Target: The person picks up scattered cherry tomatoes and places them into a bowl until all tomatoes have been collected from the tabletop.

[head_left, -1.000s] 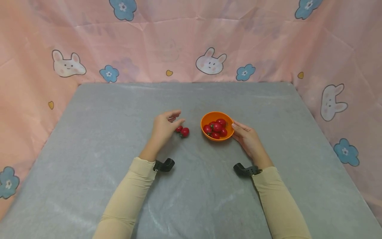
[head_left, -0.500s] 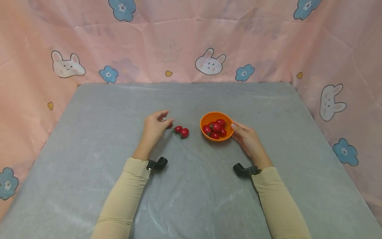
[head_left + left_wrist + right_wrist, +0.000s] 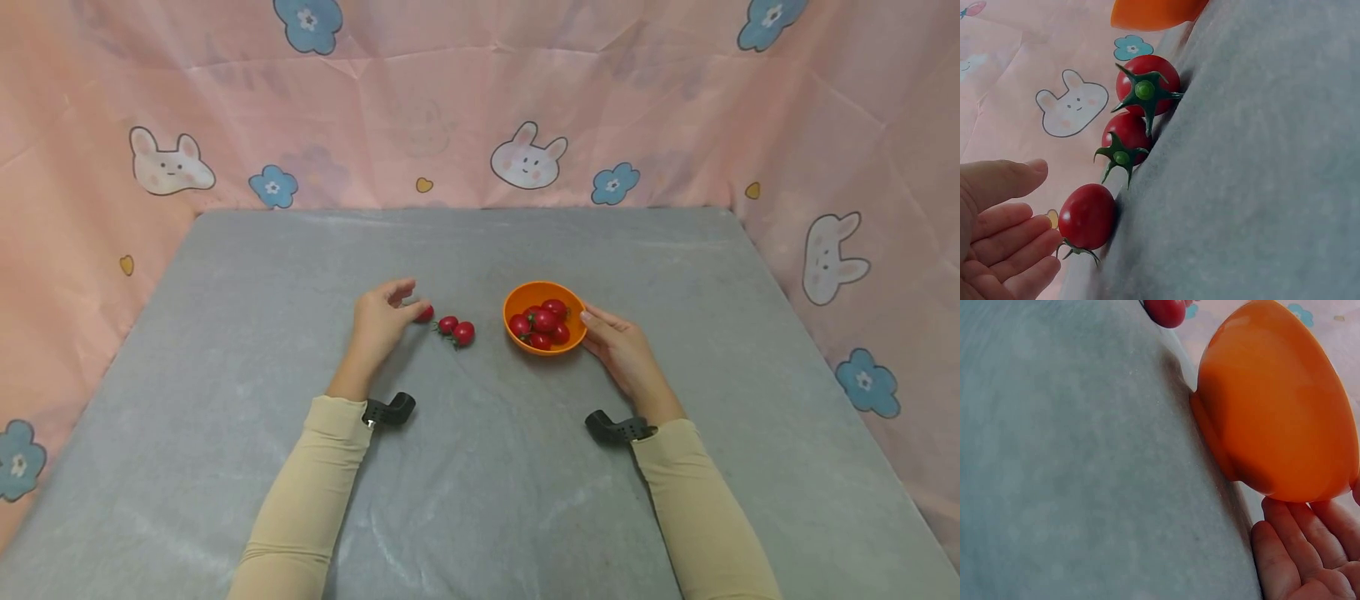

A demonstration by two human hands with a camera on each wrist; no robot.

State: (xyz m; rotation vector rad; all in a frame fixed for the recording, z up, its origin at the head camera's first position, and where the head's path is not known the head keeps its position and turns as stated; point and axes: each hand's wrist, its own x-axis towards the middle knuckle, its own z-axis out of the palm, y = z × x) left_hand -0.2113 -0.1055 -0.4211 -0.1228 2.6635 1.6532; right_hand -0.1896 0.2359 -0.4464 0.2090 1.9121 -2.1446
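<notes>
My left hand (image 3: 382, 317) lies on the grey table with its fingers loosely curved. Its fingertips (image 3: 1044, 240) touch a red cherry tomato (image 3: 424, 314) (image 3: 1087, 215), and the thumb stays clear of it. Two more cherry tomatoes (image 3: 448, 324) (image 3: 464, 332) with green stems lie just to the right, apart from the hand. An orange bowl (image 3: 531, 293) (image 3: 1272, 406) holds several cherry tomatoes (image 3: 546, 320). My right hand (image 3: 618, 343) rests against the bowl's right side, fingers (image 3: 1300, 550) straight along its wall.
The grey table top (image 3: 480, 483) is bounded at the back and on both sides by a pink cloth wall (image 3: 480, 100) printed with rabbits and flowers. A black camera mount sits on each wrist (image 3: 390, 410) (image 3: 611, 427).
My left hand has drawn back to the left, uncovering a third tomato at its fingertips. The two other loose tomatoes, the bowl and my right hand have stayed put.
</notes>
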